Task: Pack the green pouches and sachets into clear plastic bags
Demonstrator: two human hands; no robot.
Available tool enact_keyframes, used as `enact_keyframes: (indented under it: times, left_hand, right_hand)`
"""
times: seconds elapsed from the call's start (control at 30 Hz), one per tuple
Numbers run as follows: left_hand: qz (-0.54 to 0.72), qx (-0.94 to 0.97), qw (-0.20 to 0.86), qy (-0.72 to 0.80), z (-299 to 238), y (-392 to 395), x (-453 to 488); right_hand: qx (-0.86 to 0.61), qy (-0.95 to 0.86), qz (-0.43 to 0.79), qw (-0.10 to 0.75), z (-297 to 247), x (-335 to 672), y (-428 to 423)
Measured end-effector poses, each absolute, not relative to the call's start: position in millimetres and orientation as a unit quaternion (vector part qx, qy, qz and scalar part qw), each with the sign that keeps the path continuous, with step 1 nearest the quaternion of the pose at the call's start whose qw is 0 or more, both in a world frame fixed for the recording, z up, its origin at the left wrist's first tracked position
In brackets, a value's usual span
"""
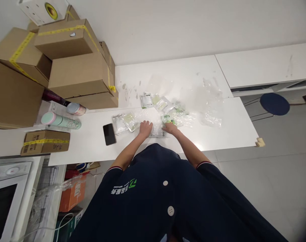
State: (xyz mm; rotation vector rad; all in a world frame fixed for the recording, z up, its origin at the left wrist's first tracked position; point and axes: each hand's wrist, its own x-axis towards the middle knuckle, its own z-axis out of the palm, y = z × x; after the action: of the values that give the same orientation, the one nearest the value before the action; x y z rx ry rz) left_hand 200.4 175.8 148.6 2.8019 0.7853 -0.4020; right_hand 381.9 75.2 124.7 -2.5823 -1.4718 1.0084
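Both my hands rest on a clear plastic packet at the near part of the white table. My left hand is curled into a closed grip on the packet's left edge. My right hand pinches its right edge, beside a small green item. Around them lie several small clear packets with pale green contents, and further back a grey-white pouch and another packet.
A black phone lies left of my hands. Stacked cardboard boxes fill the left rear, with tubes and cans and a small taped box nearby. Crumpled clear wrap lies to the right. A blue stool stands beyond the table.
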Motion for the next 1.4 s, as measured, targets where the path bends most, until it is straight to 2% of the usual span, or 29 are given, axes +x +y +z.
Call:
enact_keyframes:
  times: [0.13,0.23,0.33,0.47,0.7,0.77,0.87,1.03,1.17,1.27,1.4]
  left_hand:
    - [-0.095,0.975,0.101,0.173,129,143,176]
    - [-0.103,0.973,0.089,0.184,111,129,163]
    - [-0.126,0.963,0.081,0.224,103,127,169]
    - [-0.16,0.95,0.086,0.253,115,131,189]
    - [-0.258,0.918,0.207,0.218,157,150,186]
    - [-0.276,0.908,0.228,0.216,159,165,188]
    - [-0.273,0.903,0.231,0.24,157,189,198]
    - [-0.202,0.917,0.163,0.304,146,209,209]
    - [-0.161,0.931,0.139,0.298,131,210,209]
    - [-0.169,0.933,0.144,0.284,123,213,208]
    - [-0.154,0.94,0.148,0.268,124,214,207]
  right_hand:
    - [-0.848,-0.495,0.188,0.018,122,360,59]
    - [-0.775,-0.615,0.139,0.045,111,348,32]
    - [-0.718,-0.677,0.155,0.036,97,341,12]
    - [-0.741,-0.647,0.176,0.032,93,342,11]
    - [-0.689,-0.601,0.399,0.076,130,375,20]
    - [-0.697,-0.566,0.431,0.083,135,384,27]
    - [-0.748,-0.524,0.398,0.083,134,392,46]
    - [-0.823,-0.479,0.298,0.062,127,386,75]
    - [-0.798,-0.563,0.215,0.038,123,374,85]
    - [-0.742,-0.617,0.261,-0.002,120,371,97]
    - [-0.73,-0.595,0.333,-0.037,118,374,119]
